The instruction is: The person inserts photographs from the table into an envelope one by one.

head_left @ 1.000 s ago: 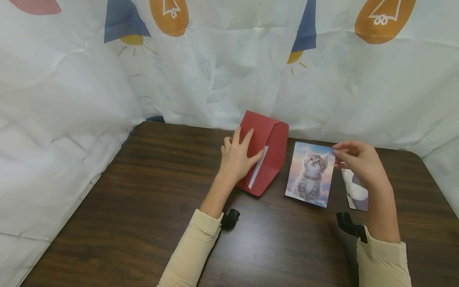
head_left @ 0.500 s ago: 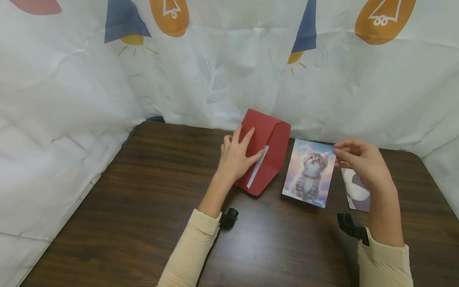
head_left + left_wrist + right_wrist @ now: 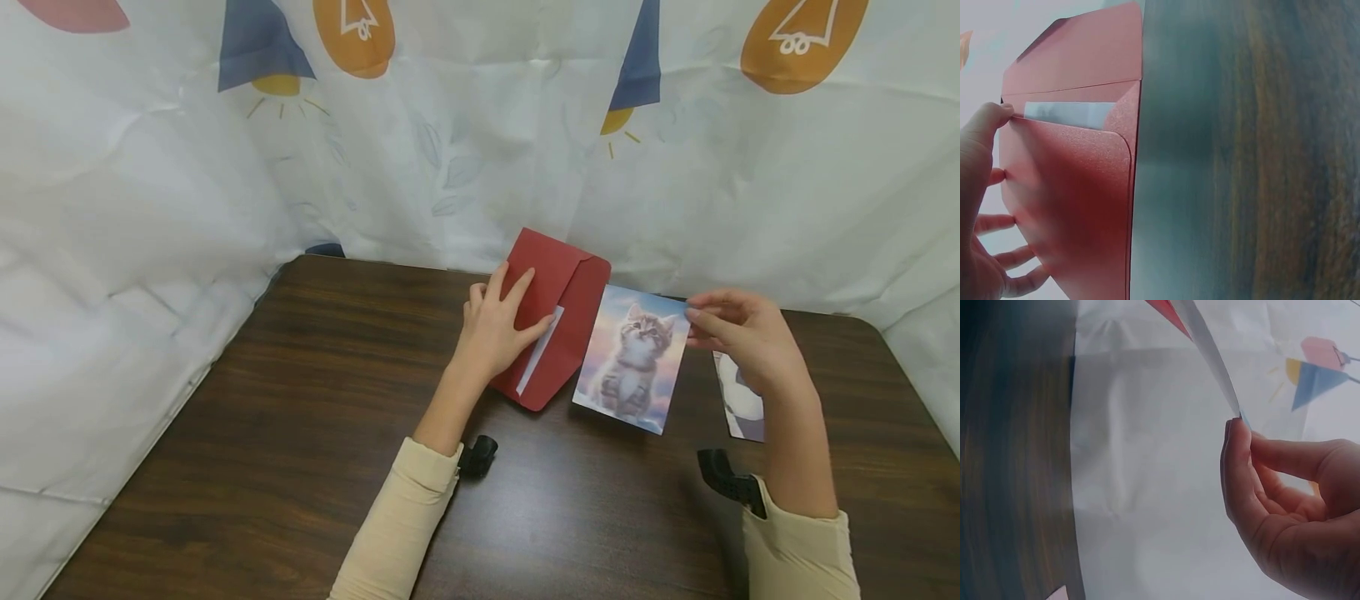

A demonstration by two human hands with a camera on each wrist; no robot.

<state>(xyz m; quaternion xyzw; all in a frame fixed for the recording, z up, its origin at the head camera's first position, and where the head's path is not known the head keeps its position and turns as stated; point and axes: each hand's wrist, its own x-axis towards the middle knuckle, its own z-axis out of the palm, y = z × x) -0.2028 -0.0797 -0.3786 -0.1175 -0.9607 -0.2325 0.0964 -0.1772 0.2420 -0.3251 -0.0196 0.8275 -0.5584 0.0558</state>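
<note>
My left hand point(image 3: 491, 329) rests on a red envelope point(image 3: 553, 260), its fingers spread over the pocket. The thumb lies by the pocket's opening, where a strip of white paper point(image 3: 538, 357) shows. The left wrist view also has the envelope point(image 3: 1072, 175), flap unfolded. Between thumb and fingertips my right hand point(image 3: 742, 333) pinches the upper right corner of a kitten picture card point(image 3: 633, 358). It is held up just right of the envelope, tilted, its left edge close to the flap. In the right wrist view the card point(image 3: 1213, 359) appears nearly edge-on.
Behind my right wrist, another picture card point(image 3: 742, 408) lies on the dark wood table point(image 3: 300, 400), partly hidden. A white patterned cloth point(image 3: 465, 125) hangs along the table's back and left edges. Each wrist carries a black mount point(image 3: 480, 457).
My right hand has brought the kitten card leftward, closer to the envelope flap. The envelope has shifted slightly to the right; the left hand stays nearly in place on it.
</note>
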